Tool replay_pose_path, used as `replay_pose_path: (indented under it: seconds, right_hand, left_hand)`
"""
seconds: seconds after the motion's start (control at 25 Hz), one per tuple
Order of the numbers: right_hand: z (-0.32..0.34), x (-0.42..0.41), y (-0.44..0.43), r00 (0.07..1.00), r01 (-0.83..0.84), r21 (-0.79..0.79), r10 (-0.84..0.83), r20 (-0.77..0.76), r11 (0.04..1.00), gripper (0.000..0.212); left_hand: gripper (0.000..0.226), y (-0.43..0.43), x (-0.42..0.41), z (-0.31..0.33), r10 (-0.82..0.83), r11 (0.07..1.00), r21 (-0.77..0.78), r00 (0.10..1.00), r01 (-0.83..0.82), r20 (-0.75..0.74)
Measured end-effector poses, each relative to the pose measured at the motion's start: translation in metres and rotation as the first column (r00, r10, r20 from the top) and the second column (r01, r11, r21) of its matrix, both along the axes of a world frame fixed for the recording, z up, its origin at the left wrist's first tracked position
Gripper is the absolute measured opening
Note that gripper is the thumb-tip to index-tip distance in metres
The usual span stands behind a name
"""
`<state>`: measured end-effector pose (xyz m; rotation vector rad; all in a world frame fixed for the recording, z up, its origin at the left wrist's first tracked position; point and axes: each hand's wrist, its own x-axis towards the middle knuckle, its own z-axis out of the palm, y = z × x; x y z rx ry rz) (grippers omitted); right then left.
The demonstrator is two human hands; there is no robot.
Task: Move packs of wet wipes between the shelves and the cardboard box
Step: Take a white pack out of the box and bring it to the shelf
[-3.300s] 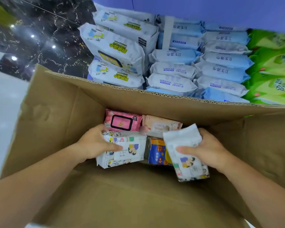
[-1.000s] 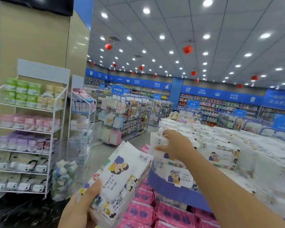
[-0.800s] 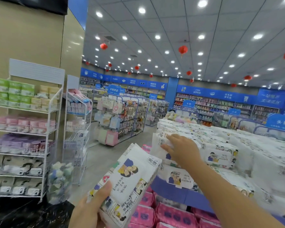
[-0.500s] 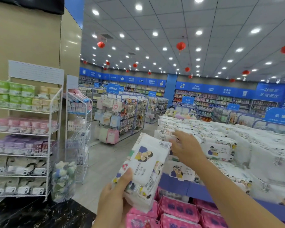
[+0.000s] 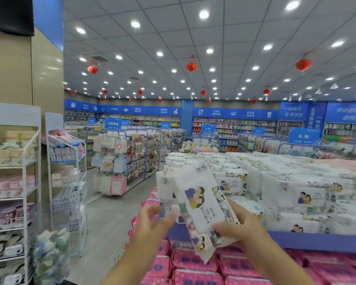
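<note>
Wipes pack (image 5: 201, 204), white with a cartoon couple printed on it, sits up in front of me between my two hands, over the front edge of the display. My right hand (image 5: 242, 227) grasps it from the lower right, thumb across the printed face and the other digits behind. My left hand (image 5: 154, 221) is blurred; its fingers are spread and curled just beside the pack's lower left edge, and I cannot tell whether they touch it. The pack's long axis runs diagonally, its upper end leaning up and to the left, its lower end pointing down toward me, printed face turned my way.

Below my wrists, the lower tier (image 5: 195, 264) of the display is filled with pink packs laid flat in rows. Just behind my held pack, the blue-edged upper deck (image 5: 317, 241) carries white packs of the same cartoon print, stacked several layers deep and spreading far to the right.

On my left stands a white wire rack (image 5: 25, 182), its shelves loaded with green and cream packs at the top, pink ones beneath, then purple, then white lower down. A second wire rack (image 5: 66, 161) beside it holds blue and pink packs on its top shelf. Farther back are a hanging-goods stand (image 5: 123, 161), blue-signed wall shelving (image 5: 234, 124), and red lanterns (image 5: 191, 67) under the ceiling.
</note>
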<state>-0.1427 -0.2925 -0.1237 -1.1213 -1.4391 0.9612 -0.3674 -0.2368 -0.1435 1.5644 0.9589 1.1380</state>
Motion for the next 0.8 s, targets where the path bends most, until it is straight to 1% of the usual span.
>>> replay_pose_path:
  seconds: [0.04,0.08,0.12,0.16,0.2,0.24,0.28,0.36,0.4,0.48,0.52,0.56,0.6,0.64,0.68,0.72,0.8]
  right_hand:
    - [0.007,0.018,-0.005,0.998,-0.033,-0.016,0.034,0.047,0.999,0.080]
    - [0.012,0.035,-0.009,0.994,-0.062,-0.042,0.065,0.090,0.997,0.080]
    - [0.017,0.047,-0.013,0.988,-0.087,-0.069,0.095,0.123,0.994,0.078]
    - [0.021,0.058,-0.017,0.981,-0.091,-0.091,0.105,0.161,0.992,0.076]
    - [0.024,0.069,-0.020,0.976,-0.056,-0.094,0.075,0.207,0.994,0.074]
    - [0.028,0.080,-0.022,0.966,0.005,-0.080,0.016,0.259,0.997,0.069]
    - [0.032,0.093,-0.024,0.953,0.078,-0.052,-0.059,0.296,0.996,0.064]
    - [0.042,0.117,-0.020,0.921,0.169,-0.007,-0.155,0.359,0.986,0.052]
    - [0.049,0.130,-0.013,0.883,0.197,0.022,-0.187,0.432,0.980,0.051]
    - [0.067,0.155,0.007,0.768,0.223,0.100,-0.238,0.595,0.970,0.054]
    - [0.076,0.164,0.020,0.710,0.216,0.137,-0.252,0.658,0.967,0.057]
    - [0.085,0.172,0.035,0.645,0.203,0.169,-0.262,0.718,0.964,0.059]
    - [0.093,0.179,0.052,0.564,0.193,0.197,-0.273,0.780,0.961,0.062]
    - [0.099,0.182,0.068,0.469,0.188,0.222,-0.286,0.835,0.957,0.064]
    - [0.102,0.185,0.085,0.379,0.184,0.239,-0.293,0.877,0.953,0.066]
    - [0.103,0.186,0.101,0.310,0.182,0.254,-0.301,0.902,0.950,0.066]
    - [0.093,0.193,0.128,0.216,0.205,0.267,-0.310,0.926,0.941,0.062]
  left_hand:
    - [0.098,0.009,-0.004,0.015,-0.019,0.999,0.050,1.000,0.019,0.001]
    - [0.096,0.018,0.000,0.030,-0.074,0.994,0.080,0.997,0.074,-0.009]
    - [0.091,0.023,0.006,0.044,-0.156,0.983,0.088,0.986,0.161,-0.056]
    - [0.085,0.028,0.015,0.052,-0.249,0.966,0.049,0.964,0.254,-0.097]
    - [0.080,0.030,0.028,0.055,-0.322,0.946,0.006,0.939,0.325,-0.124]
    - [0.073,0.032,0.039,0.053,-0.353,0.935,-0.015,0.923,0.355,-0.153]
    - [0.066,0.036,0.054,0.049,-0.351,0.934,0.004,0.919,0.357,-0.180]
    - [0.059,0.049,0.079,0.041,-0.284,0.943,0.107,0.930,0.315,-0.235]
    - [0.061,0.056,0.092,0.047,-0.241,0.941,0.165,0.927,0.296,-0.287]
    - [0.074,0.075,0.117,0.065,-0.156,0.908,0.297,0.894,0.297,-0.420]
    - [0.083,0.087,0.129,0.076,-0.109,0.878,0.354,0.853,0.323,-0.510]
    - [0.094,0.101,0.140,0.088,-0.043,0.850,0.391,0.786,0.353,-0.616]
    - [0.101,0.117,0.151,0.100,0.038,0.824,0.417,0.695,0.385,-0.718]
    - [0.104,0.131,0.158,0.109,0.113,0.810,0.417,0.587,0.413,-0.801]
    - [0.102,0.145,0.167,0.116,0.171,0.804,0.414,0.500,0.427,-0.849]
    - [0.098,0.158,0.173,0.118,0.225,0.802,0.416,0.429,0.429,-0.875]
    - [0.088,0.178,0.187,0.114,0.290,0.799,0.414,0.325,0.436,-0.900]
